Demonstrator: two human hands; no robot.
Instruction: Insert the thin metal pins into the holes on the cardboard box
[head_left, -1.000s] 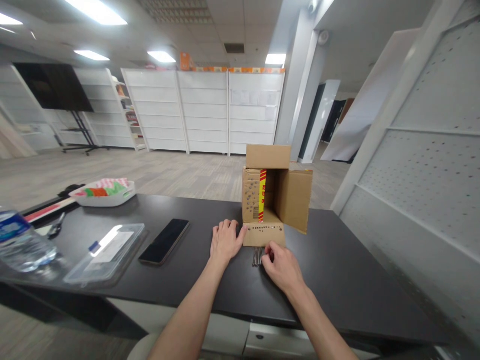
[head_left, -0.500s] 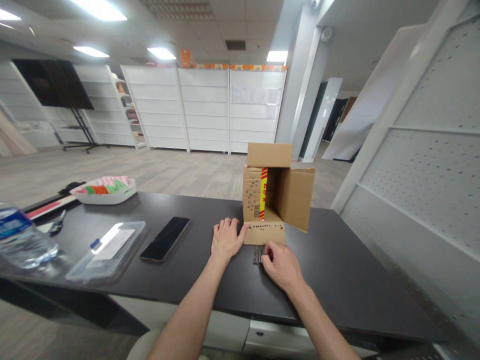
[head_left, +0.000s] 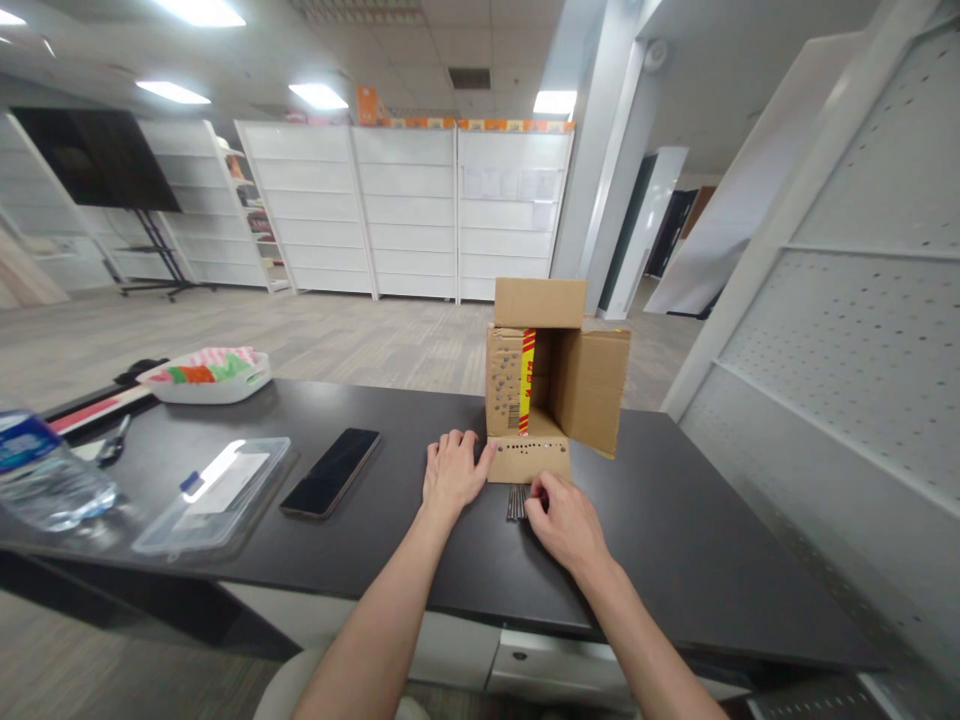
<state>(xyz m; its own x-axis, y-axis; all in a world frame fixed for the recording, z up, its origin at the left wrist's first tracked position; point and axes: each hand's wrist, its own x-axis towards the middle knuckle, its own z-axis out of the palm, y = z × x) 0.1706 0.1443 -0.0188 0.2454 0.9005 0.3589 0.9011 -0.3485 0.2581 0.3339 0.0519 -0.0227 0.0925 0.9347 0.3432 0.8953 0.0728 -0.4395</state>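
Note:
An open cardboard box [head_left: 592, 392] lies on its side on the dark table, its opening towards me. Its lower flap [head_left: 529, 468] rests on the tabletop, with a row of small dark holes or heads. More round grey heads dot the box's left flap. Flat on the table, my left hand [head_left: 452, 472] has its fingers apart and its thumb at the lower flap's left edge. Just in front of that flap lie several thin metal screws or nails [head_left: 515, 503] side by side. My right hand [head_left: 562, 520] is curled closed at their right end; its fingertips are hidden.
Left of my hands lie a black phone [head_left: 331, 473] and a clear plastic case [head_left: 214, 497]. A water bottle [head_left: 49, 475] lies at the far left. Behind them stands a white tray [head_left: 217, 388] with colourful contents. A perforated white panel [head_left: 847, 330] rises at the right.
The whole view has shifted slightly upwards. Both hands stay in nearly the same places, the right one still beside the thin metal pieces.

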